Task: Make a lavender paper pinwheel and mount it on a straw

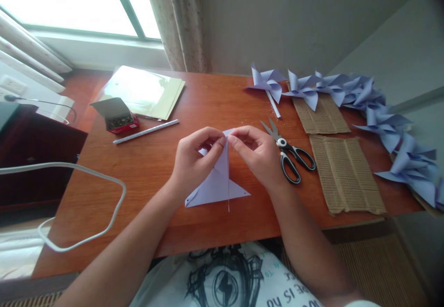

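Between my hands is a lilac sheet of paper (215, 189), cut and partly folded, with small dark dots at its lower corners. My left hand (199, 154) pinches the paper near its top edge. Close beside it, the fingertips of my right hand (255, 152) are pinched at the same top part. The fingers hide what lies right at the pinch. Just right of my right hand lie black-and-white scissors (286, 147), their blades apart and pointing away from me.
Lilac paper pinwheels (301, 87) line the back right and right edge. Two cardboard pieces (347, 175) lie near them. At the left are a red box (121, 122) of small metal pieces, a rolled paper stick (145, 132), a paper stack (166, 96) and a white cable (118, 205).
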### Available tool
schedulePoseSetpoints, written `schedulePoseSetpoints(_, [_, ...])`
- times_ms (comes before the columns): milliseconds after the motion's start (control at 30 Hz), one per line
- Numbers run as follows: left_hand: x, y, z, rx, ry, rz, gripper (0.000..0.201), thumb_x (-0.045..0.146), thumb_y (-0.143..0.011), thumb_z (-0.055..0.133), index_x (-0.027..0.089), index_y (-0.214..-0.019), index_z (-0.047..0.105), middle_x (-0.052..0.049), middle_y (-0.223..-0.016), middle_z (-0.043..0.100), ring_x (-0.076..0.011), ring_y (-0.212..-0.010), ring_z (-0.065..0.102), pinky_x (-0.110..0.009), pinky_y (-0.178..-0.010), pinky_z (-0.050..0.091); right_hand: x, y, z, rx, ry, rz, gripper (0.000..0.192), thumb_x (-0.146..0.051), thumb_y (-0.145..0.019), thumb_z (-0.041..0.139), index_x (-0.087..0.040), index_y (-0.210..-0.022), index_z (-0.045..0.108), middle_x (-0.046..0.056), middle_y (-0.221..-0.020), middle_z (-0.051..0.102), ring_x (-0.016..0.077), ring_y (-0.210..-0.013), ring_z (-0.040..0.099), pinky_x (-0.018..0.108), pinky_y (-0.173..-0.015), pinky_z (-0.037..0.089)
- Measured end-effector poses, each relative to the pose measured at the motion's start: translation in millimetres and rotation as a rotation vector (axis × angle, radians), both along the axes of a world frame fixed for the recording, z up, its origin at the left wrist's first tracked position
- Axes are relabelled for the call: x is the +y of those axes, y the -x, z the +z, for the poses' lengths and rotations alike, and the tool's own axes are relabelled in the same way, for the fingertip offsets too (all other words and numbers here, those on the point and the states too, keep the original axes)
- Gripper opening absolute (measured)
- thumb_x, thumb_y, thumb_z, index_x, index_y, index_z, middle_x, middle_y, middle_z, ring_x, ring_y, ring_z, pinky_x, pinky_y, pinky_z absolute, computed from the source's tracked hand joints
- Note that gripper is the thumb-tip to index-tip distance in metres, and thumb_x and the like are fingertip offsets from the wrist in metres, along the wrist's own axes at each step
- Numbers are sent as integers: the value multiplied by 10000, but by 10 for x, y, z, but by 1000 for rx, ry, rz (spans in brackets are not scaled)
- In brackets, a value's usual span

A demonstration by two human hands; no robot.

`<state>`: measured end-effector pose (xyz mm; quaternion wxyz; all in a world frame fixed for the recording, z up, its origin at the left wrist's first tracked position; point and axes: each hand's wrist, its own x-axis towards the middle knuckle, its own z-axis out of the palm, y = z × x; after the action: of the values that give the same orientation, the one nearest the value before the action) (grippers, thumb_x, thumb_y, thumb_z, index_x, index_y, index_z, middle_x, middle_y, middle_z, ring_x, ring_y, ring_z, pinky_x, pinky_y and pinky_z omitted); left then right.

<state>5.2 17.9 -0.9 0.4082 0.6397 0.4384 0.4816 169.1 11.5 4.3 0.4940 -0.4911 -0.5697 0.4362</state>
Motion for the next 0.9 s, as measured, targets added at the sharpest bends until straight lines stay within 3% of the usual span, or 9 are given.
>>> schedulePoseSetpoints(367, [16,11,3,32,-37,-57,68,174,-900,655,152,-846,691,3,-755,651,-101,-681,558,-208,-630,459,-1,5,-11,11,18,18,101,-292,-881,675,-205,-835,658,-4,-798,681,154,-759,654,285,-746,544])
schedulePoseSetpoints(900, [28,18,3,-3,37,-49,78,238,-872,705,163,-851,702,-14,-771,683,-127,-691,606,-234,-640,485,14,-11,0,-40,-7,12,81,-269,-874,665,-208,-823,654,-7,-788,684,154,-752,660,288,-730,548])
